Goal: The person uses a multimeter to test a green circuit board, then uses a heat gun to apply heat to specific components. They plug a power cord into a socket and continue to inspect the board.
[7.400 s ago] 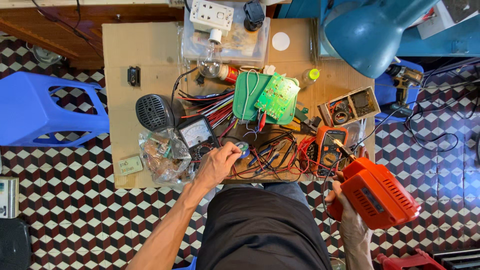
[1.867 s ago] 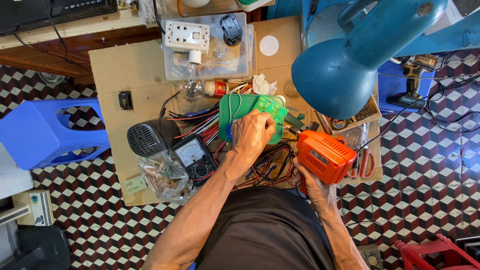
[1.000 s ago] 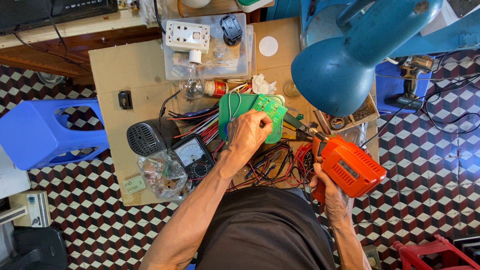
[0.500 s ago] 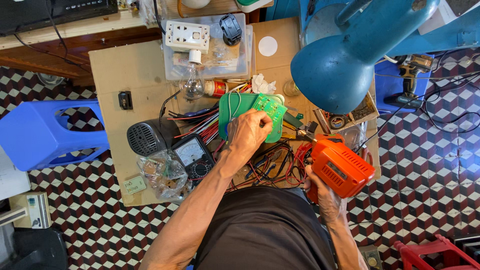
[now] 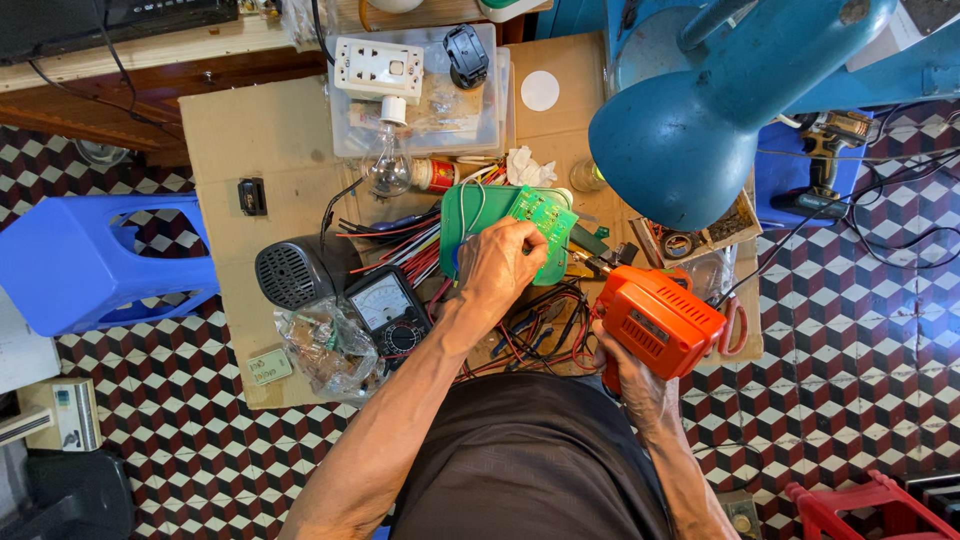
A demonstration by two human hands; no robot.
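Note:
My left hand [image 5: 503, 268] grips the near edge of a green circuit board [image 5: 546, 214] that lies on a green plastic tray [image 5: 462, 214]. My right hand [image 5: 632, 378] holds an orange soldering gun [image 5: 660, 322] by its grip, its tip [image 5: 590, 262] pointing at the board's right edge. Red and black wires [image 5: 540, 335] tangle on the cardboard between both hands.
A cardboard-covered table [image 5: 265, 130] holds an analog multimeter [image 5: 388, 305], a black round speaker [image 5: 295, 272], a light bulb [image 5: 386, 165], a clear box with a white socket [image 5: 377, 66] and a parts bag [image 5: 330, 348]. A blue desk lamp [image 5: 700, 130] hangs over the right. A blue stool [image 5: 90, 265] stands left.
My left hand moved from the wires up onto the green board. My right hand brought the orange soldering gun up from the right side to the board's edge.

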